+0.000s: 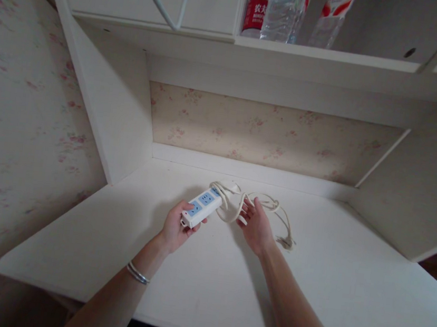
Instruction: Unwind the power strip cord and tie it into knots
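Observation:
My left hand point(176, 228) grips the near end of a white power strip point(202, 207) with blue socket faces, thumb on top and fingers underneath. The strip is tilted, its far end pointing up and to the right. A cream cord point(229, 220) loops around that far end and runs right in loose coils. My right hand point(255, 226) is beside the cord, palm turned left and thumb apart from the loosely curved fingers. Its fingertips are at the cord, seemingly touching it without closing on it. The cord's plug point(289, 243) lies on the desk, right of that hand.
The white desk point(170, 295) has side panels and a raised back strip. Overhead, a shelf point(327, 55) holds several plastic bottles point(280, 12). A pale cable point(161, 8) hangs before the cabinet at upper left. Flowered wallpaper point(30, 108) covers the left wall.

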`<action>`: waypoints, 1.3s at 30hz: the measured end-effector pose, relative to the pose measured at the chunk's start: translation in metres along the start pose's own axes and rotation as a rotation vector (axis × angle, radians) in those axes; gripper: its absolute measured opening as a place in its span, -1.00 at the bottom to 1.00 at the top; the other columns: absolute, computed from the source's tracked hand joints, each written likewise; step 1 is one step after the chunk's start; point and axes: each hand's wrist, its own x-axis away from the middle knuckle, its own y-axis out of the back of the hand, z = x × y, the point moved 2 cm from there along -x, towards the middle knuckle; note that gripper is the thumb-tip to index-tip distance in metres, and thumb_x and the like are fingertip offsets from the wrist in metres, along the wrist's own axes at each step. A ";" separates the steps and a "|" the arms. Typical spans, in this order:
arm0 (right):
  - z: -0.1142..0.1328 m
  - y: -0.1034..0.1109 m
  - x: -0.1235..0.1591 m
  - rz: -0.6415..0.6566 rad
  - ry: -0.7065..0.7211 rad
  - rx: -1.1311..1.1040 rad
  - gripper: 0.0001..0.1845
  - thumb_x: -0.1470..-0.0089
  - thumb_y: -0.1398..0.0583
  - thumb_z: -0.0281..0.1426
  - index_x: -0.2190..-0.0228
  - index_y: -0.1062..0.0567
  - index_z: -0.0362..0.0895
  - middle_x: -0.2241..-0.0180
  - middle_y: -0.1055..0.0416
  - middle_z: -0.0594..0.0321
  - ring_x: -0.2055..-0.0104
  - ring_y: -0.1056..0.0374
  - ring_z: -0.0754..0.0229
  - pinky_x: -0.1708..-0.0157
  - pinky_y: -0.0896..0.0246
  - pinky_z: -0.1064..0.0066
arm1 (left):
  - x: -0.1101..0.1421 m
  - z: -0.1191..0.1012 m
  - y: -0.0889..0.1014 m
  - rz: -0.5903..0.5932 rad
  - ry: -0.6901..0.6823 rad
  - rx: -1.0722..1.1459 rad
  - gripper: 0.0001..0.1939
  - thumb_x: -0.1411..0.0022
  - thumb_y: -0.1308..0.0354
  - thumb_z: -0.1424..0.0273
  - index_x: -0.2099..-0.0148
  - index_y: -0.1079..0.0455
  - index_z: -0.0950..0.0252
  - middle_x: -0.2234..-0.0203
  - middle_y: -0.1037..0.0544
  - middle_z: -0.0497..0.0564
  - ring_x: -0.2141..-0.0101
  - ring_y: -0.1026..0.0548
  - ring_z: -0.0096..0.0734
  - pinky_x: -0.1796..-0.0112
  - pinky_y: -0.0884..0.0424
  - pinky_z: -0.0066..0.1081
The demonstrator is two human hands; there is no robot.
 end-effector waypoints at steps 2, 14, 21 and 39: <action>-0.006 -0.006 0.003 0.050 -0.012 0.117 -0.67 0.08 -0.23 -0.10 0.32 -0.49 -0.05 0.39 -0.40 0.31 0.45 -0.25 0.31 0.52 -0.16 0.50 | 0.001 -0.001 -0.001 0.027 -0.002 0.026 -0.70 -0.10 0.03 0.33 0.23 -0.37 0.46 0.59 -0.51 0.15 0.72 -0.29 -0.54 0.74 -0.05 -0.58; -0.006 -0.010 0.016 0.441 -0.282 0.088 -0.63 0.08 -0.17 -0.51 0.15 -0.39 -0.15 0.34 -0.50 0.15 0.50 -0.41 0.29 0.55 -0.32 0.49 | 0.002 -0.001 -0.003 0.027 0.028 0.096 -0.73 -0.07 0.02 0.35 0.29 -0.37 0.46 0.63 -0.52 0.18 0.76 -0.30 -0.52 0.77 -0.05 -0.60; -0.008 -0.004 0.001 0.211 -0.027 -0.053 -0.79 0.03 -0.24 -0.36 0.27 -0.42 -0.03 0.27 -0.47 0.29 0.35 -0.40 0.28 0.47 -0.38 0.47 | 0.005 0.000 0.000 0.102 0.176 -0.015 -0.62 0.00 0.04 0.32 0.22 -0.39 0.51 0.64 -0.51 0.20 0.79 -0.27 -0.52 0.80 0.05 -0.60; 0.005 -0.005 0.007 0.237 -0.048 -0.036 -0.47 0.01 -0.10 0.06 0.25 -0.45 -0.13 0.69 -0.15 0.43 0.70 0.06 0.39 0.67 0.11 0.49 | 0.000 -0.003 0.001 -0.023 0.005 0.009 -0.72 -0.09 0.01 0.34 0.22 -0.33 0.43 0.58 -0.52 0.14 0.72 -0.31 -0.53 0.74 -0.06 -0.59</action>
